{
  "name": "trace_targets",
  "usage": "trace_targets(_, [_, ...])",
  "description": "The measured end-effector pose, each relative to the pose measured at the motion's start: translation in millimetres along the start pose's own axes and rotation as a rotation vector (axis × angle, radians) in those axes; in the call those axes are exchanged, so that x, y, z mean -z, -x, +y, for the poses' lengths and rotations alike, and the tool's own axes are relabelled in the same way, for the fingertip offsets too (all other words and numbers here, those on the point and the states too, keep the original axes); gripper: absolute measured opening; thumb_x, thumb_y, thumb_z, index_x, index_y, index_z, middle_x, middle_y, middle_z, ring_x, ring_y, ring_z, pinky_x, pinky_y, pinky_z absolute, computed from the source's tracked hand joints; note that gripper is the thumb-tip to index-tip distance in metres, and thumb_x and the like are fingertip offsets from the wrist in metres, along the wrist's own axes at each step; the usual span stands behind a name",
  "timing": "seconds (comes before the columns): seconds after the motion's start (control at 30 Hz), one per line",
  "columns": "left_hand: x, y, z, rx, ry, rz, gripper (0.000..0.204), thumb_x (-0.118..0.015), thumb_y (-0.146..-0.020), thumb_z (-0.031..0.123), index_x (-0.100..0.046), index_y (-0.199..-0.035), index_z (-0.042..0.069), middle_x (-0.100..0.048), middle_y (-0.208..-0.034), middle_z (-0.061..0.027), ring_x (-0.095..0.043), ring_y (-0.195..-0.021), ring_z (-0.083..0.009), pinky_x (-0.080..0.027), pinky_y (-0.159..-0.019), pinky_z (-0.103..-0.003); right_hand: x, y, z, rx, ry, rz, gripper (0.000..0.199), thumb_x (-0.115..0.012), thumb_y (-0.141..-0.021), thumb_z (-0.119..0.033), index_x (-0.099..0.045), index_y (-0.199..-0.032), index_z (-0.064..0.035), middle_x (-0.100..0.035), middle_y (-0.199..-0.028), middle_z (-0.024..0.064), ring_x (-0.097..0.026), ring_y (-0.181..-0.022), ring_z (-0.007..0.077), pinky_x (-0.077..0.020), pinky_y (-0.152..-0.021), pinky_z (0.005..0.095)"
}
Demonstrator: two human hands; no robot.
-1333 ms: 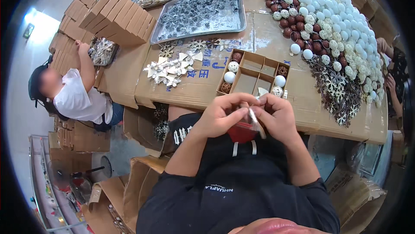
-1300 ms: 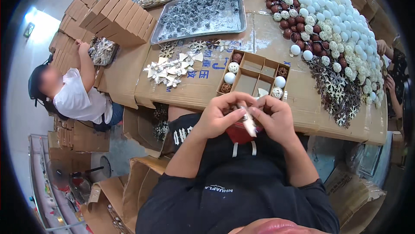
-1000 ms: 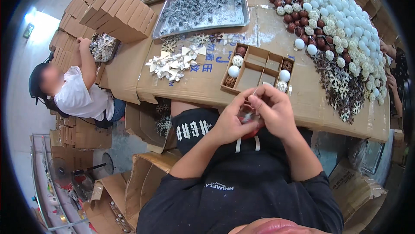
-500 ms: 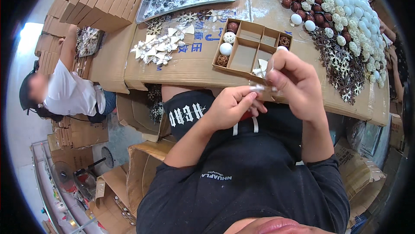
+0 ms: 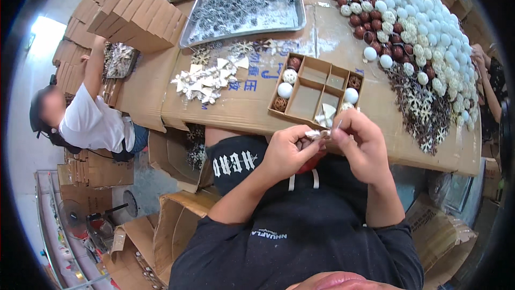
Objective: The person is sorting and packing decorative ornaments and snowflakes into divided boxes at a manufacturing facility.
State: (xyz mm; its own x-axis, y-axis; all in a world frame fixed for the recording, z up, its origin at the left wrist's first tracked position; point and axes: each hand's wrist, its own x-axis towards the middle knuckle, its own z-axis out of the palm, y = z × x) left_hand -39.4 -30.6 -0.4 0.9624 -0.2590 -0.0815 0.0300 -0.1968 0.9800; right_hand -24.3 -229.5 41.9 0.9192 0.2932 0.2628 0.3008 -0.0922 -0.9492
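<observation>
In front of the table edge, my left hand [image 5: 294, 149] is closed on a small white ornament [image 5: 314, 134], whose full shape the fingers hide. My right hand [image 5: 366, 148] pinches a thin pale string beside it, thumb against forefinger. Just beyond the hands sits a divided cardboard box [image 5: 303, 117]. Its left column holds a brown ball [image 5: 294, 63], white balls and a brown woven ball [image 5: 280, 104]. A white cut-out ornament [image 5: 326, 114] lies in a near compartment. In the right column are another woven ball [image 5: 354, 82] and a white ball [image 5: 351, 95].
White ornaments [image 5: 206, 82] are heaped left of the box. Behind them stands a metal tray [image 5: 189, 37] of dark, frosted pieces. Many balls [image 5: 413, 22] and snowflakes [image 5: 421, 113] cover the table's right. Cardboard pieces [image 5: 137, 19] are stacked left, near a person in white [image 5: 94, 121].
My right hand has come down closer to my left, which stays closed on the ornament. The table sits lower in the picture, and more of the box's right column shows.
</observation>
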Motion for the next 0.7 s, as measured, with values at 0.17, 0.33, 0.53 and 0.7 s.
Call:
trace_targets(0.17, [-2.0,-0.1,-6.5,-0.008,0.049,0.05,0.019,-0.069,-0.093,0.017,-0.066,-0.085,0.001,-0.063,-0.07,0.0002,-0.05,-0.064,-0.0034,-0.043,-0.057,-0.026,-3.1,8.1,-5.5,0.119,0.197,-0.084,0.01,-0.07,-0.085,0.003,-0.06,-0.087,0.0006,-0.064,-0.093,0.0125,-0.058,-0.082,0.0278,-0.0487,-0.073,0.0353])
trace_targets(0.33, [-6.2,-3.7,-5.0,0.197,0.588,-0.059,0.017,-0.062,-0.1,0.016,-0.064,-0.092,0.001,-0.056,-0.066,0.0033,-0.046,-0.058,-0.0041,-0.037,-0.053,-0.023,-5.6,13.8,-1.2,0.372,0.565,-0.134,0.022,-0.078,-0.076,-0.006,-0.067,-0.094,-0.003,-0.067,-0.104,0.0083,-0.062,-0.099,0.0288,-0.0516,-0.086,0.0412])
trace_targets(0.53, [-13.9,-9.7,-15.4,0.307,0.731,-0.09,0.022,-0.058,-0.104,0.022,-0.063,-0.092,0.005,-0.059,-0.068,-0.0005,-0.051,-0.055,-0.0071,-0.041,-0.053,-0.021,4.7,9.5,17.1,0.553,0.749,-0.071,0.025,-0.076,-0.072,-0.005,-0.068,-0.095,-0.0039,-0.068,-0.098,0.006,-0.064,-0.093,0.0272,-0.0523,-0.079,0.0396])
trace_targets(0.7, [3.2,-16.0,5.7,-0.128,-0.036,0.239,0.017,-0.068,-0.097,0.016,-0.065,-0.087,0.002,-0.061,-0.071,0.0026,-0.049,-0.063,-0.0004,-0.042,-0.057,-0.021,28.1,-25.7,20.7,-0.005,0.392,0.062,0.01,-0.075,-0.083,-0.004,-0.072,-0.091,-0.0001,-0.07,-0.081,0.0093,-0.064,-0.072,0.015,-0.0491,-0.064,0.0313])
